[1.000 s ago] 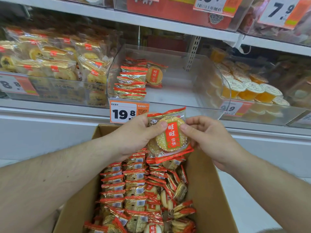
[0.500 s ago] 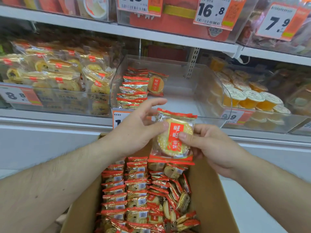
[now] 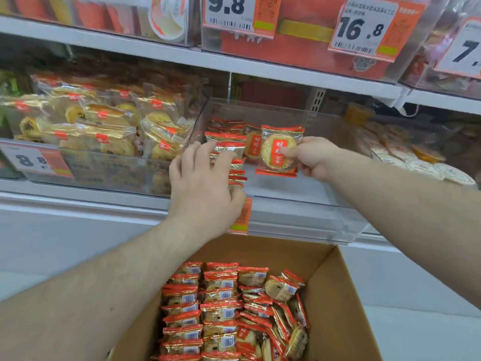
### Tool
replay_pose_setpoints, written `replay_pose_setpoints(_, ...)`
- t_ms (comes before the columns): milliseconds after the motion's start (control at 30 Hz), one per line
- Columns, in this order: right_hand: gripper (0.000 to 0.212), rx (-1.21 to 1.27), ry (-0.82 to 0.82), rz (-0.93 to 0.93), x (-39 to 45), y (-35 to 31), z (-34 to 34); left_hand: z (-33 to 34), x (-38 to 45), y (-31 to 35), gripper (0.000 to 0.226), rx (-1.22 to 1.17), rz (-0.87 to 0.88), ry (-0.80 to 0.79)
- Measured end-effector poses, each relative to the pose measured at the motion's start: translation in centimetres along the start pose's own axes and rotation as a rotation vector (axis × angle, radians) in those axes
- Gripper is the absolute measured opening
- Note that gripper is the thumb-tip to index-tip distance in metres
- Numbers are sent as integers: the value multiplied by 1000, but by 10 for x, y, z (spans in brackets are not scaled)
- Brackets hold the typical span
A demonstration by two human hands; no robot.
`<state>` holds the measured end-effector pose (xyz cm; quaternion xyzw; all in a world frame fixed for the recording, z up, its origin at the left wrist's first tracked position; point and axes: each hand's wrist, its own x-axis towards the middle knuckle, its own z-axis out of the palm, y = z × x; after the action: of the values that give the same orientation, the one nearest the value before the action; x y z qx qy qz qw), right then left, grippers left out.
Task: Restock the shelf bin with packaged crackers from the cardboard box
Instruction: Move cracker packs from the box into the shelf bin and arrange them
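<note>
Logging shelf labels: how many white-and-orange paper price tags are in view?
5: the 9.8 tag, 16.8 tag and cropped 7 tag along the top; 8.8 tag at left; one tag mostly hidden behind the left hand.

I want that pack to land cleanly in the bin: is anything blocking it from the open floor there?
Nothing visible does. The right hand holds the cracker pack over the clear bin, whose floor under it is bare. The left hand rests on the stacked packs to the left, beside that path.
</note>
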<state>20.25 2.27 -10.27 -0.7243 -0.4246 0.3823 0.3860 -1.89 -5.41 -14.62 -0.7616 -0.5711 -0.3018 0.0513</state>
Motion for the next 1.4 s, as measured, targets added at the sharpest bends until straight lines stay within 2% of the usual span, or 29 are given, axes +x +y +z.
replay_pose_setpoints(100,23,40,33,20,32,3,22,2,-1,-1,57,-34,-21,2)
replay_pose_setpoints(200,55,14,77,4,56,4,39,2,-1,2,56,-55,-36,-2)
replay_pose_setpoints(267,62,-62,98,-15,66,8,48,2,-1,2,55,-66,-44,2)
replay_pose_setpoints(433,53,-230,201,-52,73,14,57,4,-2,1,53,-71,-42,37)
replay_pose_setpoints(700,20,-190,-61,9,66,14,63,5,-1,0,53,-72,-40,27)
replay_pose_setpoints(833,30,-172,-96,33,68,14,58,4,-2,1,54,-89,-43,15)
replay_pose_setpoints(967,22,-181,-102,-3,69,16,58,2,-1,0,55,-105,-42,0)
replay_pose_setpoints(1100,27,-186,-123,16,68,14,55,1,-1,1,55,-119,-31,-12)
replay_pose_setpoints(1233,15,-222,-133,51,55,11,43,-5,-1,1,53,-129,-25,42)
replay_pose_setpoints(1333,28,-337,-79,18,30,6,31,-12,-1,4,47,-249,39,152)
replay_pose_setpoints(1400,27,-420,57,-110,6,3,23,-15,-4,6,43,-299,144,201)
